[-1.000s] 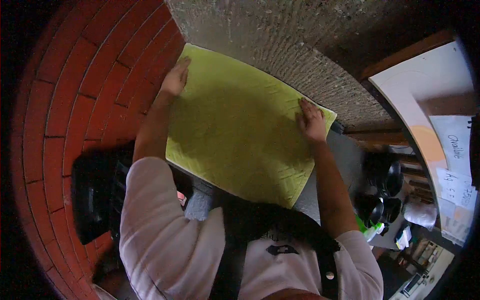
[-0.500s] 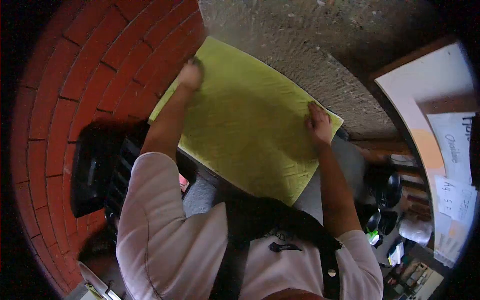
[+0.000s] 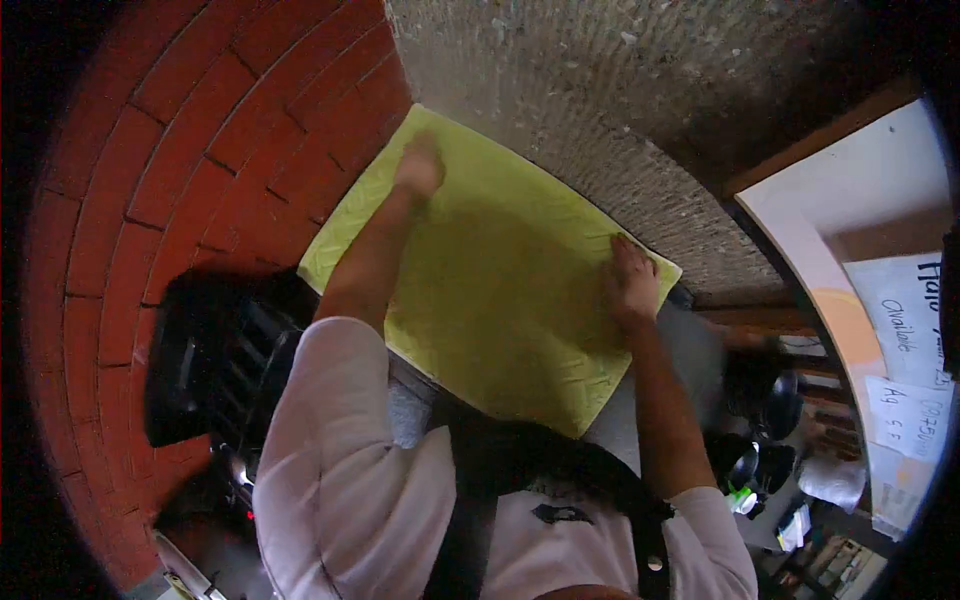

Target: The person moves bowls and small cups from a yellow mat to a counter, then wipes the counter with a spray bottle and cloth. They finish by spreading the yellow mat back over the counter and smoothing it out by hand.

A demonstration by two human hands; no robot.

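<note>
A yellow-green quilted cloth (image 3: 500,290) is spread out flat, one corner pointing into the angle between the brick wall and the rough wall. Near its far left part, my left hand (image 3: 421,166) is on or just over the cloth, blurred, so its fingers are hard to make out. My right hand (image 3: 635,280) lies on the cloth close to its right corner, with the fingers stretched toward the rough wall. Wrinkles run across the cloth's right and near parts.
The red brick wall (image 3: 230,130) rises on the left, the rough grey wall (image 3: 560,90) at the back. Black slatted objects (image 3: 245,350) stand at left. A white board with papers (image 3: 900,320) is at right, near black pans (image 3: 775,405) and a plastic-wrapped bundle (image 3: 832,482).
My left hand has moved right, from the cloth's left edge further onto its surface. My right hand stays near the right corner. The view has shifted slightly.
</note>
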